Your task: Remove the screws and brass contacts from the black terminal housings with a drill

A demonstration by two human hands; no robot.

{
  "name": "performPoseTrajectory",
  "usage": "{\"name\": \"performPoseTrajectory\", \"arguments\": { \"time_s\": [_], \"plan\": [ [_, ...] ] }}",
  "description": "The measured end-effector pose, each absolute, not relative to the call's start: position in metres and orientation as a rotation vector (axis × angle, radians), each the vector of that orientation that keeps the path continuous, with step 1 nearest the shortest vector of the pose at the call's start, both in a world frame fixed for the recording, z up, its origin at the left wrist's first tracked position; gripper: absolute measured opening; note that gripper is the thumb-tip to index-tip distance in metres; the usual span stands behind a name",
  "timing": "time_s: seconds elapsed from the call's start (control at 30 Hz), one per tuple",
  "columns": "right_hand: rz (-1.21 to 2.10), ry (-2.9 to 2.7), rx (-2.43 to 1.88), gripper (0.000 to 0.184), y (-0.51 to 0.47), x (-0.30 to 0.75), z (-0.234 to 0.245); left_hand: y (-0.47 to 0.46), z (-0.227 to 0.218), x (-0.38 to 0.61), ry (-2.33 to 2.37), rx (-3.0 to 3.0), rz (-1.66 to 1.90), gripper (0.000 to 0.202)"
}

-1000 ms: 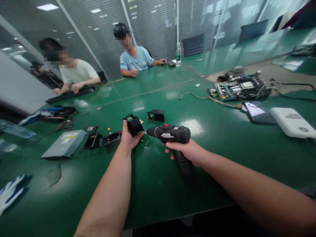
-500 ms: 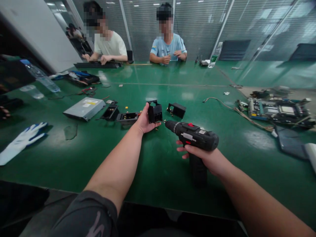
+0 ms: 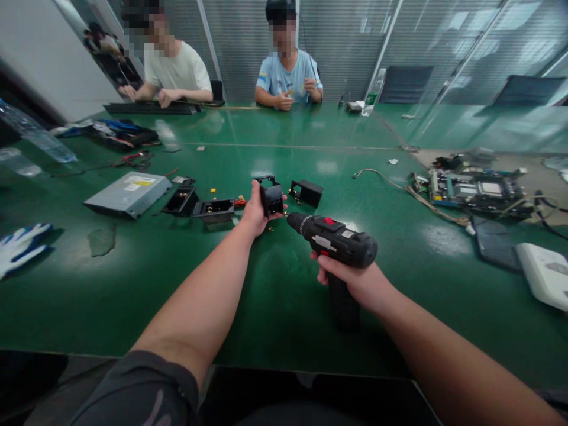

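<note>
"Your left?"

"A drive (image 3: pixel 128 194), and nearer you a glove (image 3: pixel 22 245) — both on the table (image 3: pixel 284 307)."

"Your right?"

"A circuit board (image 3: pixel 477 192)."

"Ahead?"

"Two people (image 3: pixel 171 71), seated across the table."

"In hand?"

"A drill (image 3: pixel 332 239) on your right — a housing (image 3: pixel 271 200) on your left."

A long green counter (image 3: pixel 284 127) stretched away toward twelve o'clock, its glossy top throwing back pale patches of overhead light, such as the glare (image 3: pixel 327 167) near its middle. Beyond it, from eleven round to two o'clock, ran a glass partition (image 3: pixel 252 47) backed by grey slatted blinds, with a black office chair (image 3: pixel 406 83) standing at the far side at one o'clock and a second black chair (image 3: pixel 528 90) at two. A plain white wall (image 3: pixel 53 59) closed off the room at ten o'clock.
</note>
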State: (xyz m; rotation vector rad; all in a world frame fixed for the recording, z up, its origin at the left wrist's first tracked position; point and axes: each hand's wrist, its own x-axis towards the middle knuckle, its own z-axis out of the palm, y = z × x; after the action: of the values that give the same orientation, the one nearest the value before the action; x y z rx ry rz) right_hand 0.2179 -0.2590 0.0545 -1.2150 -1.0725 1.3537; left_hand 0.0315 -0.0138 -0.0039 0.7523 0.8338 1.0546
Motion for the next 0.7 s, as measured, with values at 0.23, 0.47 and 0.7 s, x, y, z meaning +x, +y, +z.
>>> {"name": "performPoseTrajectory", "arguments": {
  "time_s": [0.23, 0.47, 0.7],
  "plan": [
    [1.316, -1.067, -1.256, 0.088, -0.267, 0.209, 0.058, -0.011, -0.024, 0.034, 0.964, 0.851, 1.263, 0.074],
    [1.297, -1.054, -1.232, 0.093, -0.264, 0.209, 0.06, -0.01, -0.021, 0.036, 1.007, 0.83, 1.392, 0.057],
    [1.301, -1.068, -1.24, 0.09, -0.262, 0.209, 0.064, -0.013, -0.017, 0.042, 1.013, 0.754, 1.303, 0.073]
  ]
}}
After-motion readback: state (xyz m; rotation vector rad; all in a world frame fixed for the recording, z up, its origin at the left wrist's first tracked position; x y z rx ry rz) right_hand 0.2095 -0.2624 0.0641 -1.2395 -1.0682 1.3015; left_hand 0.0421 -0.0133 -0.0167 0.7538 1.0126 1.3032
